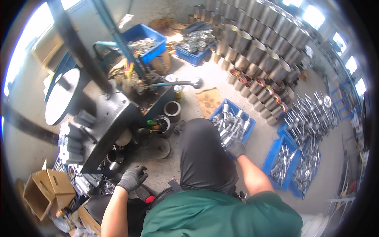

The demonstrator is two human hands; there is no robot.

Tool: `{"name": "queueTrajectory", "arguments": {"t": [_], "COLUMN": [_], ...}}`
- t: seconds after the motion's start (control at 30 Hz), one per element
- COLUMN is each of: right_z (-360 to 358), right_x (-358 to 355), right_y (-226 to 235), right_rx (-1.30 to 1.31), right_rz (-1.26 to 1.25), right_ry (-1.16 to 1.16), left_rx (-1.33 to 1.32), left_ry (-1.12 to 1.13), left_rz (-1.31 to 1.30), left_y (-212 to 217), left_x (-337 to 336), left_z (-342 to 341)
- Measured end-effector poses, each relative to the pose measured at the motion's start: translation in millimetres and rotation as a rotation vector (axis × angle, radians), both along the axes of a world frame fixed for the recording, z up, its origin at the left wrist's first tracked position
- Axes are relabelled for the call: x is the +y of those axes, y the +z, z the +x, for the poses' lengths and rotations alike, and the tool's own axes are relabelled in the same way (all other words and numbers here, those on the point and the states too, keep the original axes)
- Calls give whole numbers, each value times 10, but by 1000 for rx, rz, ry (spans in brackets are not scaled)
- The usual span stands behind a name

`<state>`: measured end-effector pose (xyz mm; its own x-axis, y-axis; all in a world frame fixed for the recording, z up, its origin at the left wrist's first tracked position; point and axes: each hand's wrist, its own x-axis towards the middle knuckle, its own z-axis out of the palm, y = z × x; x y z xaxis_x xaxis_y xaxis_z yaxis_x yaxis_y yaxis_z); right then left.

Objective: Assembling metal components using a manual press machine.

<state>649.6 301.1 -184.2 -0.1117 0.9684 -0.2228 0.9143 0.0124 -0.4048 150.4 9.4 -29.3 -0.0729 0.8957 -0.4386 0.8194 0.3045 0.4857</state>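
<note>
Bright windows (pixel 314 16), fisheye curvature (black rim)

Silvery metal parts (pixel 230 126), (jumbled), in blue bin (pixel 249 131)

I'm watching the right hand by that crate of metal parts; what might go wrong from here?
The metal parts lie loose at mixed angles in the blue crate, so they could shift and pinch the gloved right hand beside them. The tall stack of metal cylinders beyond might topple if knocked. The tangled heap of shafts on the right may slide if disturbed.
</note>
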Motion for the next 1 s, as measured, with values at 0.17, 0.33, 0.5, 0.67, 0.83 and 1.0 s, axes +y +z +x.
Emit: {"name": "queueTrajectory", "arguments": {"t": [0.17, 0.33, 0.5, 0.67, 0.83, 1.0], "right_z": [14, -239, -1487, -3029, -4063, -4521], "right_x": [44, 348, -169, -740, -1068, -1111], "right_y": [318, 1850, 3524, 3738, 3397, 3043], "right_rx": [753, 647, 466, 641, 558, 654], "right_rz": [-209, 26, 317, 216, 346, 215], "right_ry": [-195, 28, 748, 1390, 1717, 1755], "left_rx": [-40, -134, -535, -1447, -1794, -1751], "left_ry": [6, -12, 121, 436, 629, 1014], "left_rz": [126, 322, 525, 400, 733, 873], "left_y": [226, 417, 529, 666, 676, 477], "left_x": [-37, 53, 136, 158, 98, 76], "left_z": [34, 92, 222, 211, 70, -78]}}
